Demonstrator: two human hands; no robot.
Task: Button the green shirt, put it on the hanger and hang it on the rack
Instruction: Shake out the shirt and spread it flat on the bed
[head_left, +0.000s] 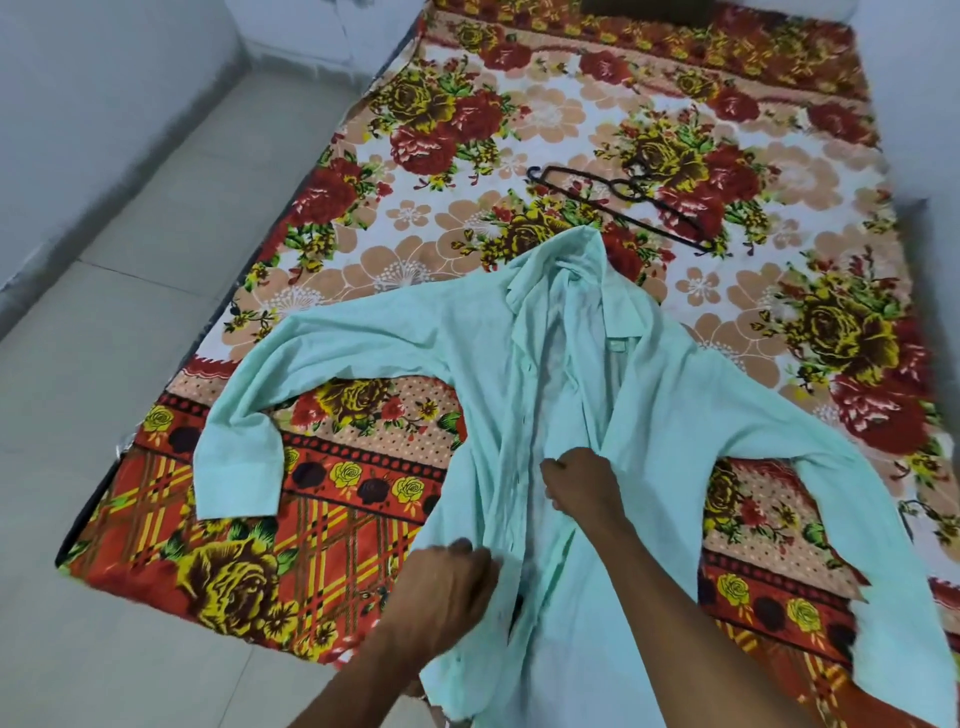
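The pale green shirt lies spread on the bed with its front open, collar pointing away and both sleeves flung out to the sides. My left hand grips the left front edge near the hem. Higher up, at mid-chest, my right hand holds the right front edge with curled fingers. A black hanger lies flat on the bed beyond the collar, apart from the shirt. No rack is in view.
The bed carries a floral sheet in red, yellow and peach. Pale tiled floor runs along the bed's left side up to a grey-white wall.
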